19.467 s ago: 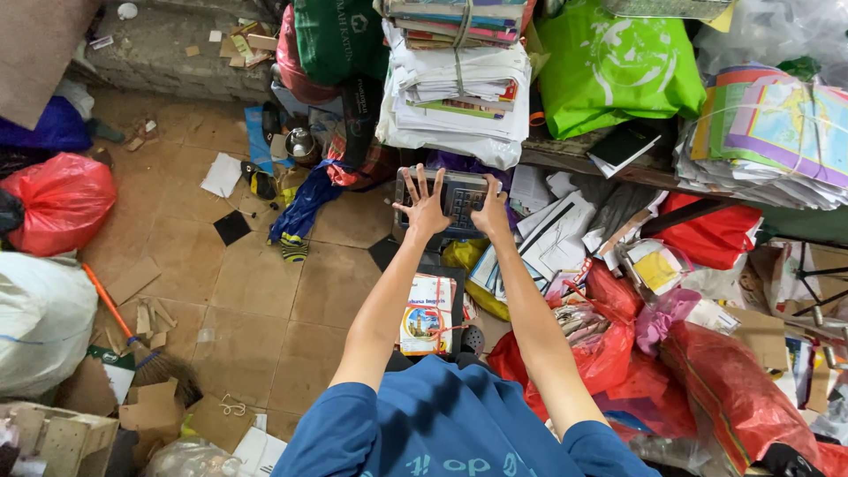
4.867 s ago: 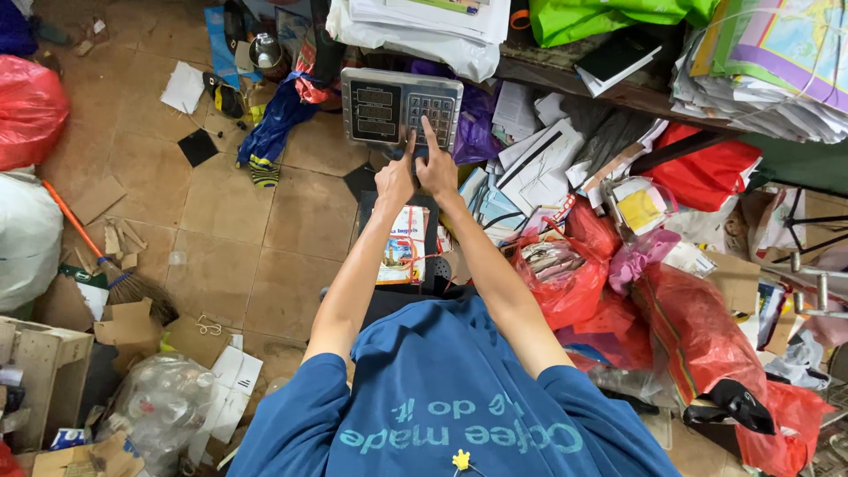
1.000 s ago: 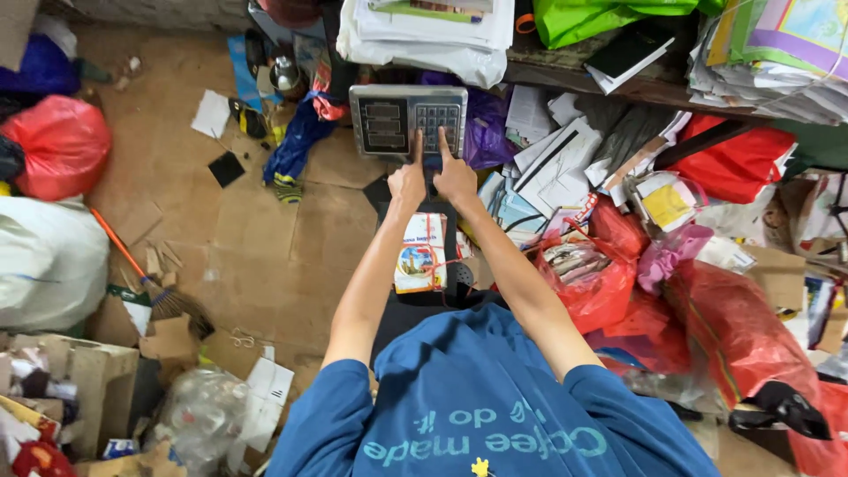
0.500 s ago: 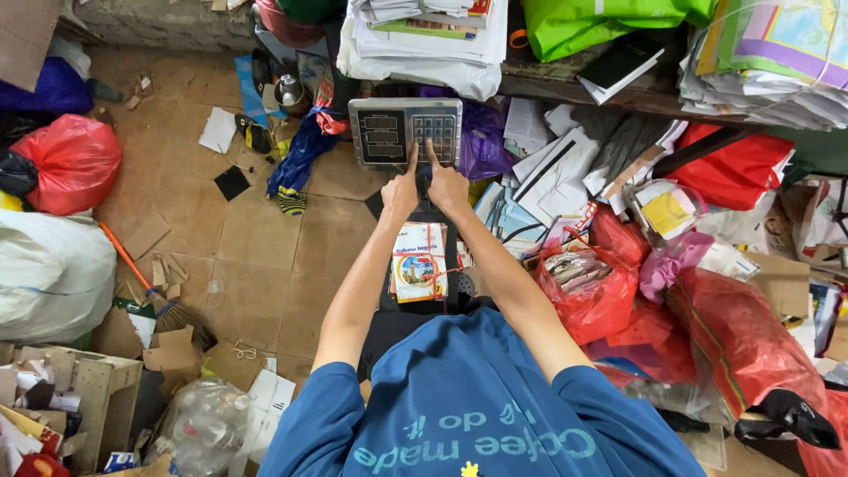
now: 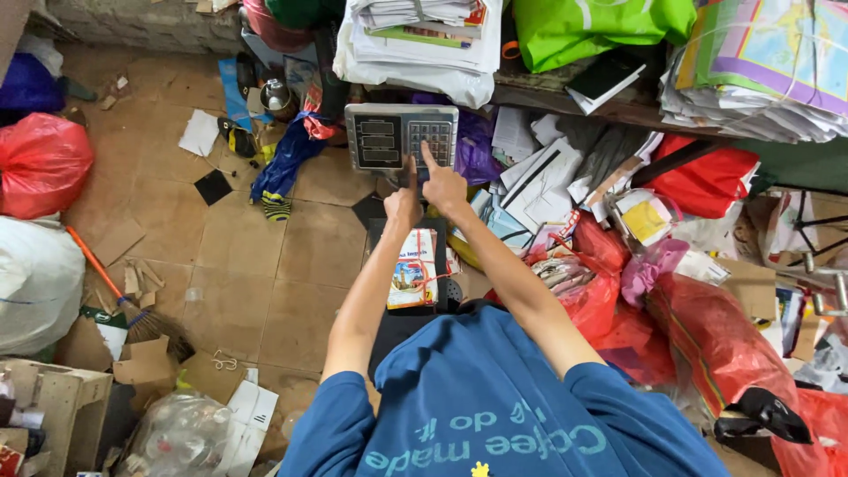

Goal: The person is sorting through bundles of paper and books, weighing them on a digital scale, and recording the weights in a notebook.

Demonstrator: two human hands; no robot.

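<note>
I am seeing the left hand (image 5: pixel 404 205) curling, one finger seemingly touching the grey weighing scale panel (image 5: pixel 401 135) (standing below the paper stacks); the right hand (image 5: pixel 443 184) is pointing a finger onto its keypad (image 5: pixel 430 142).

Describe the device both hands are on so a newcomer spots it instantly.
Find the wooden shelf piled with paper stacks along the top. Just under its left end sits a grey scale console, with the left hand and right hand at it. Unlike the surrounding clutter, it has display windows beside a keypad.
</note>
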